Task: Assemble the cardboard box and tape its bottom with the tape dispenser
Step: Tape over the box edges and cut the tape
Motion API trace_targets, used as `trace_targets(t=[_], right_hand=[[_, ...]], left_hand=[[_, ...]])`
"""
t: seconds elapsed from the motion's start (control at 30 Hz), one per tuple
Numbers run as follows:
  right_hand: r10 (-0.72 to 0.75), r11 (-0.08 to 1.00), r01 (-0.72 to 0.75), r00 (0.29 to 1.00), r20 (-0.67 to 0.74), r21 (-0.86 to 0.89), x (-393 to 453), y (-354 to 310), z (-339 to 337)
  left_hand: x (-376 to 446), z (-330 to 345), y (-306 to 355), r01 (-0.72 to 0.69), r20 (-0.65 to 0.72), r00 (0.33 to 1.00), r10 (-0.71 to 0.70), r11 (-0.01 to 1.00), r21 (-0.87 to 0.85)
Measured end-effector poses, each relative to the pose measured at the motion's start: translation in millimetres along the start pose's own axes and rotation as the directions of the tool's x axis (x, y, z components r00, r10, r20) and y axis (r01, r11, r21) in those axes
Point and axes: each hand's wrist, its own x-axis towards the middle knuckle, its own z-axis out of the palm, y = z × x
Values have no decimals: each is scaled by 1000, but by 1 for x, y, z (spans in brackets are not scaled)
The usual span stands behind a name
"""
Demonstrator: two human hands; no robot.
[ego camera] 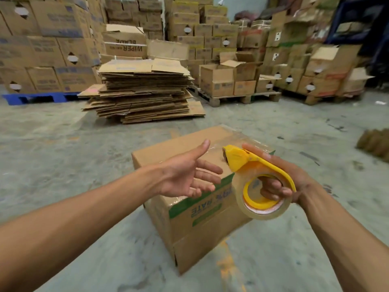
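— Where's the cardboard box (189, 211)?
— On the concrete floor (63, 144), near centre, upside down judging by the inverted green print, with clear tape across its upper face.
— And the hands?
— The right hand (282, 178) grips the yellow tape dispenser (259, 180) above the box's right corner, fingers (271, 186) curled through the roll's core, index laid along the handle. The left hand (185, 175) hovers over the box, fingers spread wide, holding nothing.
— Behind?
— A stack of flattened cartons (143, 93) farther off, and palletised boxes (229, 79) at the far right.
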Motion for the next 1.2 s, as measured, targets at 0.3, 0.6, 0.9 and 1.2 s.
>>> trace_targets(t=[0.3, 0.6, 0.9, 1.2], right_hand=[[6, 1000, -5, 998, 69, -9, -18, -2, -17], [81, 979, -105, 987, -136, -176, -30, -17, 12], [150, 880, -291, 921, -361, -376, -30, -21, 46], [103, 848, -298, 904, -415, -438, 42, -1, 88]], left_hand=[[4, 33, -6, 36, 117, 993, -7, 968, -250], [17, 31, -10, 91, 75, 995, -73, 958, -273], [39, -45, 7, 33, -123, 992, 7, 945, 324], [69, -162, 50, 166, -368, 911, 187, 652, 740]])
